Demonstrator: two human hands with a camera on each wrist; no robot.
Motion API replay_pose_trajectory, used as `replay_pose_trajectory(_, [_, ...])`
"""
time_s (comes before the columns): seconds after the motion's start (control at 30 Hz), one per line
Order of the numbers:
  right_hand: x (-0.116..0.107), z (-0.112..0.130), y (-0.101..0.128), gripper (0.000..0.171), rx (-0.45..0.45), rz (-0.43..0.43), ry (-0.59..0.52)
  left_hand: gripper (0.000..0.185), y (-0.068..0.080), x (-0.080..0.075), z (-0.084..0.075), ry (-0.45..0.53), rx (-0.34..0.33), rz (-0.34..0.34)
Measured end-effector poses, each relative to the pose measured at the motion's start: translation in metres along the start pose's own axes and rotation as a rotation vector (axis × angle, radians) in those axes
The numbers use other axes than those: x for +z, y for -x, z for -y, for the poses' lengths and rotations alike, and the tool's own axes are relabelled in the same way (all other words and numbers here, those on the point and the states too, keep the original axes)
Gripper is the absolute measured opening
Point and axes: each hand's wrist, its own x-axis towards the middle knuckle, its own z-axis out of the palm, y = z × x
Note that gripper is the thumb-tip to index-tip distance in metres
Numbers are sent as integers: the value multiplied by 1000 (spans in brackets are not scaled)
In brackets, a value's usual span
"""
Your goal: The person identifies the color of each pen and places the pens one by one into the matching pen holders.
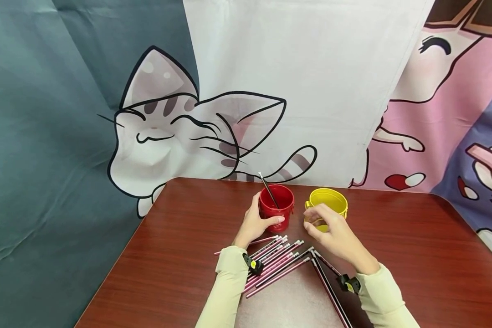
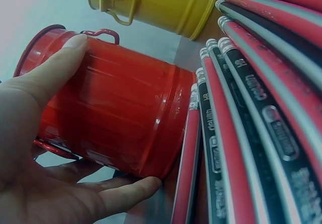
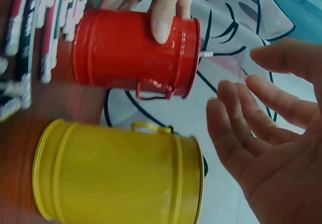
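My left hand [image 1: 253, 224] holds a small red bucket [image 1: 286, 217] by its side, the thumb in front and the fingers spread round the far side, as the left wrist view shows. One dark pencil [image 1: 269, 191] with a pale end leans inside the bucket and sticks up over the rim. Just in front of a yellow bucket [image 1: 330, 200] hovers my right hand [image 1: 332, 232]. Its fingers [image 3: 234, 128] are loosely bent with nothing between them, apart from both buckets in the right wrist view.
Pink and black striped pencils [image 1: 276, 269] lie in a loose row before the red bucket. Several more pencils [image 1: 328, 284] lie under the right forearm. Behind the brown table [image 1: 180, 218] hangs a cloth [image 1: 311, 82] with cartoon animals.
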Motion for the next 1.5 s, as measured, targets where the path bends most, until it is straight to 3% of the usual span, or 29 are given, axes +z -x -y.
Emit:
replay_pose_trajectory(0.47, [-6, -17, 28, 22, 92, 108, 152, 88, 0, 0, 1, 13, -3, 11])
replay_pose_trajectory(0.7, [-5, -21, 31, 21, 117, 141, 164, 88, 0, 0, 0, 7, 2, 4])
replay_pose_trajectory(0.97, [-4, -21, 33, 15, 165, 269, 154, 88, 1, 0, 0, 2, -8, 7])
replay_pose_trajectory(1.27, [6, -21, 35, 9, 204, 377, 220, 88, 0, -1, -1, 6, -5, 9])
replay_pose_trajectory(1.5, [15, -21, 40, 12, 251, 389, 300, 88, 1, -1, -2, 0, -9, 15])
